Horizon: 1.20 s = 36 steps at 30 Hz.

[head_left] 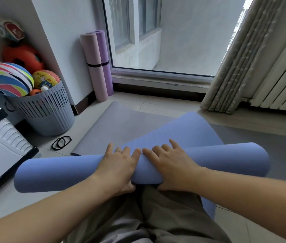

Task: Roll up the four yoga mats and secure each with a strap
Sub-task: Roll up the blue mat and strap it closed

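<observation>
Fingers (136, 154) of your left hand (116, 165) and right hand (172, 163) wrap the middle of the blue mat (59, 172), thumbs tucked under, so the roll can't spring open. It lies across the flat grey mat (121, 125), near you. Two strapped mats (94, 67) lean far left, out of the way. Spare straps (61, 142) sit handy on your left.

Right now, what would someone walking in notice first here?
The half-rolled blue mat lies crosswise before the person, gripped at its middle by the left hand and right hand. Beyond it a grey mat lies flat on the floor. Two rolled, strapped mats lean by the window, and a basket heaped with bright balls stands at the left.
</observation>
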Motion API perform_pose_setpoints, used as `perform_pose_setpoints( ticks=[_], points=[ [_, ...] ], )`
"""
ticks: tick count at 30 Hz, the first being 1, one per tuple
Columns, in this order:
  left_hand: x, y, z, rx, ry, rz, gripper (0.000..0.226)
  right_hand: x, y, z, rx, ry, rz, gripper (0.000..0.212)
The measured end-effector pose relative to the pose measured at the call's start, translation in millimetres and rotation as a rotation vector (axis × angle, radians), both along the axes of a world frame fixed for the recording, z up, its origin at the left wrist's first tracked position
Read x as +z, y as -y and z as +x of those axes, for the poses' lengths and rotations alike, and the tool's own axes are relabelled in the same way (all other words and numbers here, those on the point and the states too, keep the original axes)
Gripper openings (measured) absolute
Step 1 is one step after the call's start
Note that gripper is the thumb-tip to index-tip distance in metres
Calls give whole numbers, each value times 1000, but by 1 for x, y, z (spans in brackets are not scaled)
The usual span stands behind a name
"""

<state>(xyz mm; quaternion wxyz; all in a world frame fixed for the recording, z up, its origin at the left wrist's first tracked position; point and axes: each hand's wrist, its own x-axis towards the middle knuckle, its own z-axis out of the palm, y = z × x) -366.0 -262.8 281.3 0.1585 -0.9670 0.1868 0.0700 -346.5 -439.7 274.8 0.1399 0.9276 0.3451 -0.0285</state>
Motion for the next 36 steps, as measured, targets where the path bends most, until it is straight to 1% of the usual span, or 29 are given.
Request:
perform_pose_setpoints(
  ticks=[2, 5, 9, 12, 16, 20, 21, 22, 25, 26, 28, 30, 31, 33, 35, 36],
  points=[
    [4, 0, -2, -10, 4, -14, 88, 1, 4, 0, 27, 26, 97, 90],
    [24, -6, -5, -16, -24, -39, 85, 25, 4, 7, 56, -49, 143, 82],
    [53, -16, -15, -15, -113, -94, 70, 60, -3, 13, 161, -264, 170, 82],
    [55, -22, -20, 5, -254, -128, 57, 61, -12, 13, 140, -438, 138, 82],
    [33, -25, -22, 82, -450, -195, 59, 29, -20, 7, 105, -547, 127, 80],
    [28, -39, -10, 182, -628, -268, 71, 24, -26, 15, 54, -649, 140, 79],
    [28, -42, -10, 169, -615, -247, 75, 23, -27, 19, 38, -692, 142, 79],
    [28, -43, -12, 124, -539, -195, 80, 23, -29, 23, 11, -743, 141, 80],
    [21, -34, -26, -31, -199, -27, 98, 21, -34, 39, -50, -878, 123, 91],
    [17, -31, -32, -49, -141, 0, 102, 20, -36, 44, -71, -920, 126, 94],
    [11, -28, -36, -54, -107, 11, 104, 21, -40, 49, -93, -971, 105, 90],
    [8, -33, -31, -48, -108, -38, 100, 22, -42, 51, -88, -904, 33, 92],
    [8, -36, -26, -46, -122, -79, 98, 24, -40, 49, -75, -826, 7, 98],
    [7, -44, -16, -13, -187, -196, 94, 32, -35, 38, -27, -573, 27, 105],
    [8, -51, -3, 38, -288, -334, 91, 30, -29, 19, 117, -238, 98, 105],
    [11, -55, 4, 62, -347, -392, 90, 23, -27, 11, 187, -114, 104, 106]
  ],
)
